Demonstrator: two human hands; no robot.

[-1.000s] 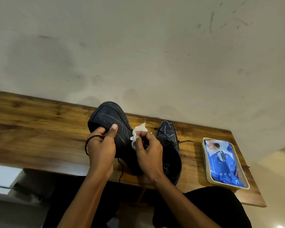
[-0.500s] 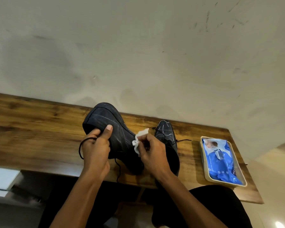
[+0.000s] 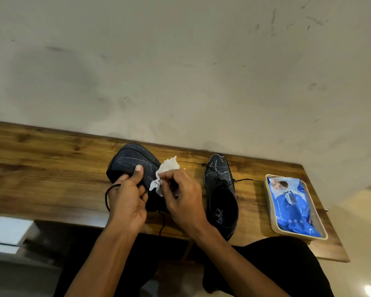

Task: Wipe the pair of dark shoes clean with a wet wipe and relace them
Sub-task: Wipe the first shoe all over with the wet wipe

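Head view: left grip [image 3: 126, 202] curled round held shoe [image 3: 135, 166], right grip [image 3: 182, 198] pinching wet wipe [image 3: 166, 170]. Risk: dangling lace [image 3: 108, 195] snags, shoe slips onto bench [image 3: 41, 168].

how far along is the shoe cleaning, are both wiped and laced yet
Nothing looks finished. In hand: the left hand holds the tilted shoe while the right hand pinches the wet wipe against it; pale streaks show on its upper. Its lace hangs loose. Left: the second shoe on the table is streaked too, its lace ends lying loose; then relacing.
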